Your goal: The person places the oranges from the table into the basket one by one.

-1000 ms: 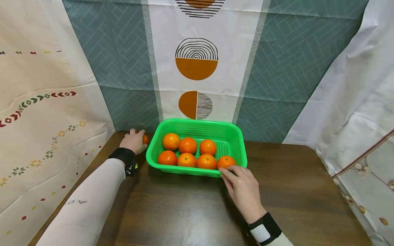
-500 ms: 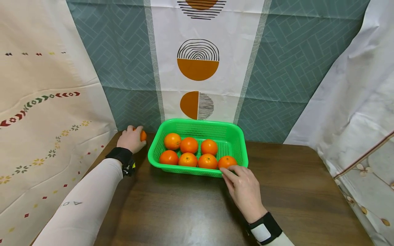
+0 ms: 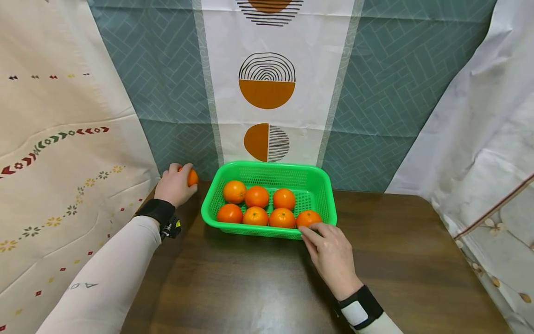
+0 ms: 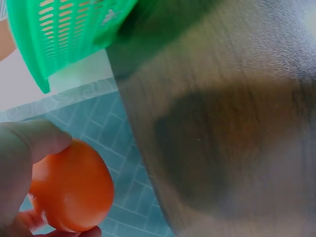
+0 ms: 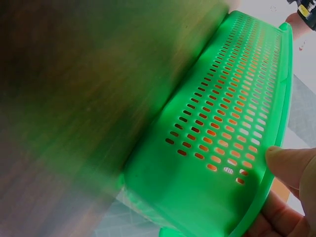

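My left hand (image 3: 173, 185) holds an orange (image 3: 193, 178) left of the green basket (image 3: 271, 174). In the left wrist view the thumb and fingertips are round that orange (image 4: 74, 187), and a shadow falls on the tabletop apart from it. Several oranges lie inside the basket, four-sided with slotted walls; a front row (image 3: 255, 216) and a back row (image 3: 257, 197) show. At the basket's front right corner my right hand (image 3: 331, 253) pinches the rim, its thumb outside and its fingers inside, as the right wrist view shows beside the slotted wall (image 5: 217, 118).
The basket stands on a dark wooden table (image 3: 233, 278), near its back edge. A teal and white patterned cloth (image 3: 167, 93) hangs behind. Cream cloth (image 3: 75, 185) hangs on the left, and pale cloth (image 3: 492, 139) on the right.
My left hand has moved slightly up and to the left with the orange, and more of the fruit shows. The right hand stays at the basket rim.
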`<state>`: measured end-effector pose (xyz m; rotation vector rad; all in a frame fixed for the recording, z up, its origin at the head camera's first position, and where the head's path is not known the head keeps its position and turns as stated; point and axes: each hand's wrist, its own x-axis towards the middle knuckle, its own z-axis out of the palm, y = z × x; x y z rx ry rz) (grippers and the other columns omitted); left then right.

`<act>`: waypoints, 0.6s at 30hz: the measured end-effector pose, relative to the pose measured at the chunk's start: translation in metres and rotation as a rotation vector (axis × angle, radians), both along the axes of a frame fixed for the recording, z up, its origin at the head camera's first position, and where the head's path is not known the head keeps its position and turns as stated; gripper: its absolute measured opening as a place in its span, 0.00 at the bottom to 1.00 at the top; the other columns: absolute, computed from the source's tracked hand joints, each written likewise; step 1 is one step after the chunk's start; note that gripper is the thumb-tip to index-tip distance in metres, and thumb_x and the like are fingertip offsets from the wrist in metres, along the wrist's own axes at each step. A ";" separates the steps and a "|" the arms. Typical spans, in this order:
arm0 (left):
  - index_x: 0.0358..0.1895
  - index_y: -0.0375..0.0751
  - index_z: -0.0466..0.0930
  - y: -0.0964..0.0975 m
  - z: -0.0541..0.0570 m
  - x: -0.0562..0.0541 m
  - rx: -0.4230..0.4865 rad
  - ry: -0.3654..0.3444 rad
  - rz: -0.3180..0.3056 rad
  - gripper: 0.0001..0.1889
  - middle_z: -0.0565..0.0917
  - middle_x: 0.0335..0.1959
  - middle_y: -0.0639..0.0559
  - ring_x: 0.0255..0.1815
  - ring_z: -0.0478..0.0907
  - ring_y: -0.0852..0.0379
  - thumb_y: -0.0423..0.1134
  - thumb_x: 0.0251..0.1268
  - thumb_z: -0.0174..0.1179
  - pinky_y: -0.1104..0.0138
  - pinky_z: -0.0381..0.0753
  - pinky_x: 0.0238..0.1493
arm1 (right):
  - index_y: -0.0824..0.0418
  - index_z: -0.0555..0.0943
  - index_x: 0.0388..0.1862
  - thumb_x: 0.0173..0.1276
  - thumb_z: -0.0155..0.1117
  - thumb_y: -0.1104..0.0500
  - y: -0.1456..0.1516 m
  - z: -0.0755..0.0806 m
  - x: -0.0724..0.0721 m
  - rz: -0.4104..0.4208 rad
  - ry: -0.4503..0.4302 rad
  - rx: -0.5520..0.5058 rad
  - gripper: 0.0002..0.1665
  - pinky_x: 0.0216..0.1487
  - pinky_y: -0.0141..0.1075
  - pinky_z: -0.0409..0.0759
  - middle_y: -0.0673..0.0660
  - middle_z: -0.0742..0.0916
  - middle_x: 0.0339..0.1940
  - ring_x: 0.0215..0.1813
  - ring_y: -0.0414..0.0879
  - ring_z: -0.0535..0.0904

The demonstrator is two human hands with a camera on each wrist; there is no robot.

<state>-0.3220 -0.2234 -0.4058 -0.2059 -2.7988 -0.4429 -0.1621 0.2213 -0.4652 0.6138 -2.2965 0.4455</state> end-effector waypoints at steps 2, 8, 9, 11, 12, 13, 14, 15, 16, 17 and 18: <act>0.79 0.33 0.69 0.003 0.006 0.003 0.009 0.013 -0.005 0.35 0.69 0.68 0.21 0.57 0.73 0.20 0.40 0.73 0.68 0.32 0.82 0.53 | 0.54 0.95 0.55 0.65 0.86 0.63 0.000 0.000 0.000 -0.001 -0.004 0.000 0.19 0.56 0.52 0.87 0.52 0.90 0.45 0.46 0.54 0.87; 0.79 0.35 0.71 0.013 0.017 0.010 0.026 0.055 -0.037 0.34 0.70 0.69 0.22 0.58 0.73 0.21 0.40 0.73 0.69 0.32 0.82 0.54 | 0.54 0.95 0.55 0.65 0.86 0.63 0.000 0.000 0.000 -0.004 -0.015 0.000 0.19 0.56 0.52 0.87 0.52 0.90 0.45 0.47 0.54 0.87; 0.79 0.35 0.71 0.014 0.018 0.010 0.027 0.060 -0.039 0.34 0.69 0.69 0.23 0.59 0.72 0.22 0.40 0.73 0.69 0.32 0.82 0.54 | 0.54 0.95 0.55 0.65 0.86 0.63 0.000 0.001 0.000 -0.004 -0.016 0.000 0.19 0.56 0.52 0.87 0.52 0.90 0.45 0.47 0.54 0.87; 0.79 0.36 0.71 0.016 0.020 0.010 0.025 0.071 -0.043 0.34 0.69 0.70 0.24 0.59 0.72 0.22 0.40 0.73 0.69 0.32 0.82 0.54 | 0.54 0.95 0.54 0.65 0.86 0.63 0.000 0.001 0.000 -0.005 -0.017 -0.001 0.19 0.56 0.52 0.87 0.52 0.90 0.45 0.47 0.54 0.87; 0.79 0.36 0.71 0.018 0.021 0.011 0.025 0.076 -0.045 0.34 0.69 0.70 0.24 0.59 0.72 0.22 0.40 0.73 0.69 0.32 0.82 0.54 | 0.54 0.95 0.54 0.65 0.86 0.63 0.000 0.001 0.000 -0.005 -0.017 -0.002 0.19 0.56 0.52 0.87 0.52 0.90 0.45 0.47 0.54 0.87; 0.78 0.36 0.71 0.019 0.022 0.011 0.024 0.082 -0.048 0.34 0.69 0.70 0.24 0.59 0.72 0.23 0.40 0.73 0.69 0.32 0.82 0.54 | 0.54 0.95 0.54 0.65 0.86 0.62 0.000 0.001 0.000 -0.007 -0.017 -0.003 0.19 0.56 0.52 0.87 0.52 0.90 0.45 0.47 0.54 0.87; 0.78 0.36 0.71 0.021 0.024 0.011 0.024 0.088 -0.052 0.34 0.69 0.70 0.24 0.60 0.72 0.23 0.40 0.73 0.69 0.32 0.82 0.54 | 0.54 0.95 0.54 0.65 0.86 0.62 0.000 0.002 0.000 -0.007 -0.017 -0.004 0.19 0.56 0.52 0.87 0.52 0.90 0.45 0.47 0.54 0.87; 0.79 0.36 0.71 0.023 0.025 0.011 0.022 0.091 -0.055 0.34 0.69 0.71 0.24 0.60 0.72 0.23 0.40 0.73 0.69 0.32 0.82 0.54 | 0.54 0.95 0.54 0.65 0.86 0.62 0.000 0.002 0.000 -0.008 -0.016 -0.005 0.19 0.56 0.52 0.87 0.52 0.90 0.45 0.47 0.54 0.87; 0.79 0.36 0.71 0.025 0.026 0.012 0.020 0.097 -0.060 0.34 0.69 0.71 0.24 0.60 0.72 0.23 0.39 0.73 0.69 0.32 0.83 0.54 | 0.54 0.95 0.54 0.65 0.86 0.62 -0.001 0.002 0.000 -0.009 -0.016 -0.006 0.19 0.56 0.52 0.87 0.53 0.90 0.45 0.47 0.54 0.87; 0.79 0.36 0.71 0.027 0.028 0.013 0.018 0.102 -0.066 0.34 0.69 0.71 0.24 0.61 0.72 0.23 0.39 0.73 0.69 0.32 0.83 0.54 | 0.54 0.95 0.54 0.65 0.86 0.62 -0.001 0.002 0.001 -0.010 -0.017 -0.005 0.19 0.56 0.52 0.87 0.52 0.90 0.45 0.47 0.54 0.87; 0.79 0.37 0.71 0.030 0.030 0.014 0.017 0.105 -0.071 0.34 0.69 0.72 0.24 0.61 0.71 0.23 0.39 0.74 0.69 0.32 0.83 0.54 | 0.54 0.95 0.54 0.65 0.86 0.62 -0.001 0.002 0.001 -0.010 -0.017 -0.006 0.19 0.57 0.52 0.86 0.53 0.90 0.45 0.47 0.54 0.87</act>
